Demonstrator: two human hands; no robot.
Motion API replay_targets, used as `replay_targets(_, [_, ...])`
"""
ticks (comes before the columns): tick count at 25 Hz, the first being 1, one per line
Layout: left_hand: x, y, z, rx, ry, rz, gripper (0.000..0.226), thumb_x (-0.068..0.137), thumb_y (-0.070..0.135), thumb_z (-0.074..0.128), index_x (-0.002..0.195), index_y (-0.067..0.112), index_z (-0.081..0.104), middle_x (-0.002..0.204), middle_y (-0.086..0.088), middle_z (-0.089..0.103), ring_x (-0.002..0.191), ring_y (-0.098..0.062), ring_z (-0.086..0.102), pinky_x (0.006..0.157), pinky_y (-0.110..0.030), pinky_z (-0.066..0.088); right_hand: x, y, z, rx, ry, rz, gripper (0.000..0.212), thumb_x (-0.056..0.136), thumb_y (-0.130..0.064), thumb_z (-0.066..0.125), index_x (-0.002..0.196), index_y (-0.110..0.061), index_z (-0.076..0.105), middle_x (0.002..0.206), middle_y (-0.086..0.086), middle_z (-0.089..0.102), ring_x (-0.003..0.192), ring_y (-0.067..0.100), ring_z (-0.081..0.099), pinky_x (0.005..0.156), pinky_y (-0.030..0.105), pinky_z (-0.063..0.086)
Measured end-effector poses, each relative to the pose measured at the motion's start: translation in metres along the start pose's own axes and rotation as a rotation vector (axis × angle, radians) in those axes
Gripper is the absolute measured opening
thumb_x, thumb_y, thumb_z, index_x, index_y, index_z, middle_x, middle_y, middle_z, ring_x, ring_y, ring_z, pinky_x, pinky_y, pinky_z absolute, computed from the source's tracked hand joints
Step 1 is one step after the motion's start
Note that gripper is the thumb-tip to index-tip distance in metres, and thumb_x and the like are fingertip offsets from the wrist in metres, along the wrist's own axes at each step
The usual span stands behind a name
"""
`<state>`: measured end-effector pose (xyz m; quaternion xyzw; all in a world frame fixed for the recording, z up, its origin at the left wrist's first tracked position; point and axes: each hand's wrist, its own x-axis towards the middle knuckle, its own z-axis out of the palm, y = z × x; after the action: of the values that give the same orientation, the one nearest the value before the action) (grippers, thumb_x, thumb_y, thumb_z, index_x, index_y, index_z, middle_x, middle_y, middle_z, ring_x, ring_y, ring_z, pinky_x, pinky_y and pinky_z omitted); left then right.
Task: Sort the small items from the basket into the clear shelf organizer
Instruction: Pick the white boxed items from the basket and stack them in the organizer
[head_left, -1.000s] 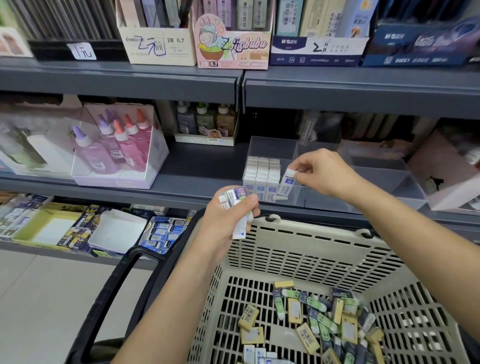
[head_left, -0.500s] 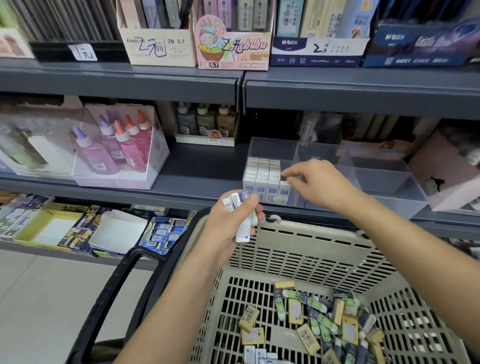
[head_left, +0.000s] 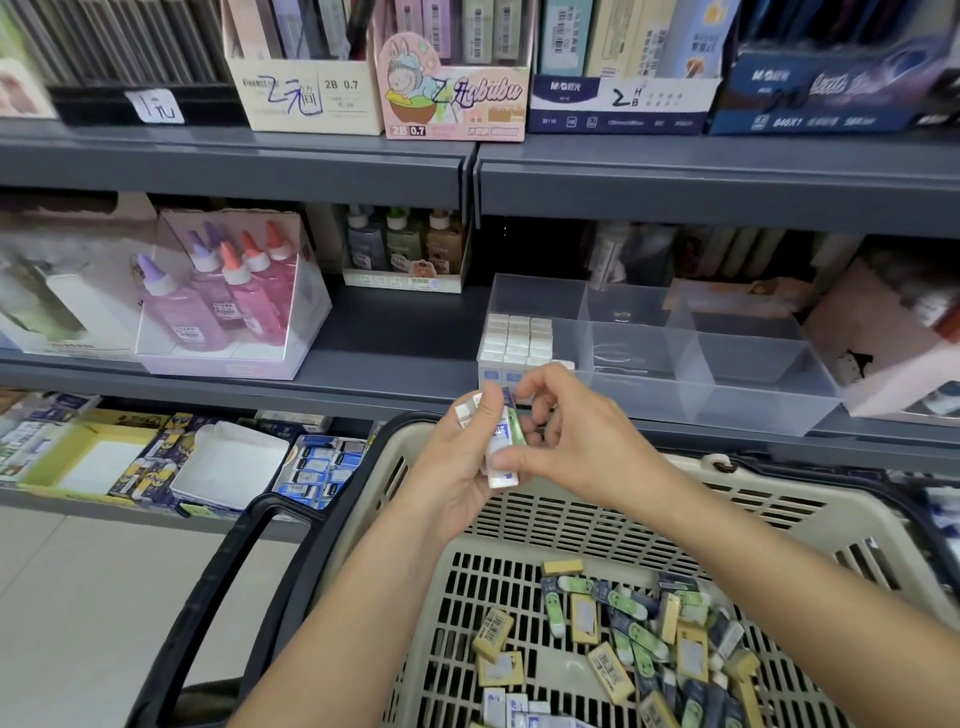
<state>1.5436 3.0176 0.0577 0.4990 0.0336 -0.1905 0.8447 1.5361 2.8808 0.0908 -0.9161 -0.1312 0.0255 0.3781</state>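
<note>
My left hand (head_left: 457, 467) grips a small bunch of erasers (head_left: 501, 441), white ones with blue print and one green, above the near rim of the beige basket (head_left: 597, 525). My right hand (head_left: 566, 441) meets it and pinches one white eraser of the bunch between thumb and fingers. The clear shelf organizer (head_left: 727, 364) stands on the middle shelf; its left compartment holds neat rows of white erasers (head_left: 517, 338), the other compartments look bare. Several yellow, green and dark erasers (head_left: 639, 634) lie loose on the basket floor.
A box of pink and purple glue bottles (head_left: 223, 296) stands left on the same shelf, a pink carton (head_left: 883, 338) right of the organizer. Pencil-lead boxes (head_left: 452, 88) fill the shelf above. The basket's black handle (head_left: 223, 587) hangs at the left.
My right hand left an eraser in the organizer's left compartment, then drew back down to my left hand and took hold of another eraser there.
</note>
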Motion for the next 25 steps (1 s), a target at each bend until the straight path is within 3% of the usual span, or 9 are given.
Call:
replay_targets(4, [-0.001, -0.004, 0.004, 0.069, 0.028, -0.023, 0.059, 0.066, 0.052, 0.058, 0.107, 0.010, 0.057, 0.081, -0.008, 0.070, 0.063, -0.015, 0.067, 0.044, -0.021, 0.048, 0.004, 0.014, -0.003, 0.104, 0.075, 0.088, 0.013, 0.078, -0.039, 0.069, 0.078, -0.036, 0.055, 0.071, -0.011, 0.052, 0.059, 0.001, 0.047, 0.061, 0.023, 0.042])
replay_targets(9, [-0.001, -0.006, 0.007, 0.096, 0.031, -0.030, 0.054, 0.064, 0.052, 0.060, 0.103, 0.014, 0.059, 0.076, -0.002, 0.071, 0.059, -0.013, 0.066, 0.042, -0.020, 0.047, -0.003, 0.025, -0.006, 0.128, 0.030, 0.043, 0.022, 0.075, -0.022, 0.071, 0.072, -0.037, 0.056, 0.081, -0.013, 0.055, 0.068, -0.007, 0.052, 0.070, 0.018, 0.042])
replay_targets(11, [-0.001, -0.003, 0.005, 0.133, 0.032, -0.034, 0.051, 0.063, 0.054, 0.059, 0.097, 0.017, 0.060, 0.077, -0.003, 0.072, 0.065, -0.016, 0.069, 0.040, -0.019, 0.045, -0.003, 0.030, -0.014, 0.253, 0.069, 0.085, 0.017, 0.080, -0.018, 0.068, 0.079, -0.030, 0.055, 0.082, -0.009, 0.063, 0.076, 0.003, 0.062, 0.076, 0.026, 0.049])
replay_targets(13, [-0.001, -0.001, 0.004, 0.128, 0.067, -0.059, 0.048, 0.061, 0.056, 0.060, 0.088, 0.017, 0.058, 0.065, -0.001, 0.067, 0.057, -0.014, 0.065, 0.038, -0.018, 0.042, -0.003, 0.035, -0.025, 0.347, 0.093, 0.128, 0.013, 0.084, -0.018, 0.065, 0.083, -0.026, 0.055, 0.080, -0.004, 0.065, 0.070, 0.012, 0.067, 0.074, 0.030, 0.054])
replay_targets(16, [-0.002, -0.001, 0.003, 0.096, 0.087, -0.121, 0.049, 0.059, 0.055, 0.065, 0.086, 0.015, 0.058, 0.057, 0.001, 0.057, 0.048, -0.011, 0.054, 0.038, -0.019, 0.042, 0.002, 0.048, -0.050, 0.175, 0.270, 0.136, 0.004, 0.081, -0.026, 0.068, 0.080, -0.027, 0.064, 0.068, -0.007, 0.059, 0.057, 0.009, 0.054, 0.060, 0.022, 0.046])
replay_targets(19, [-0.005, -0.001, 0.007, 0.098, 0.038, -0.233, 0.047, 0.060, 0.046, 0.071, 0.091, 0.012, 0.062, 0.062, -0.002, 0.059, 0.052, -0.013, 0.057, 0.044, -0.023, 0.048, 0.013, 0.061, -0.078, -0.066, 0.413, 0.171, 0.010, 0.075, -0.031, 0.073, 0.079, -0.025, 0.066, 0.068, -0.012, 0.059, 0.062, 0.003, 0.052, 0.058, 0.015, 0.037])
replay_targets(22, [-0.007, -0.001, 0.010, 0.054, -0.004, -0.302, 0.031, 0.075, 0.026, 0.070, 0.099, 0.008, 0.063, 0.071, -0.007, 0.061, 0.057, -0.015, 0.061, 0.049, -0.026, 0.052, 0.025, 0.069, -0.084, -0.190, 0.316, 0.196, 0.011, 0.078, -0.028, 0.072, 0.083, -0.019, 0.069, 0.075, -0.010, 0.060, 0.071, 0.009, 0.054, 0.065, 0.021, 0.037])
replay_targets(25, [-0.007, -0.002, 0.009, -0.032, -0.017, -0.292, 0.023, 0.086, -0.002, 0.052, 0.108, 0.003, 0.056, 0.081, -0.013, 0.059, 0.066, -0.021, 0.062, 0.054, -0.028, 0.053, 0.037, 0.070, -0.077, -0.247, 0.131, 0.175, 0.004, 0.085, -0.025, 0.065, 0.084, -0.022, 0.067, 0.078, -0.008, 0.062, 0.080, 0.015, 0.057, 0.072, 0.024, 0.036])
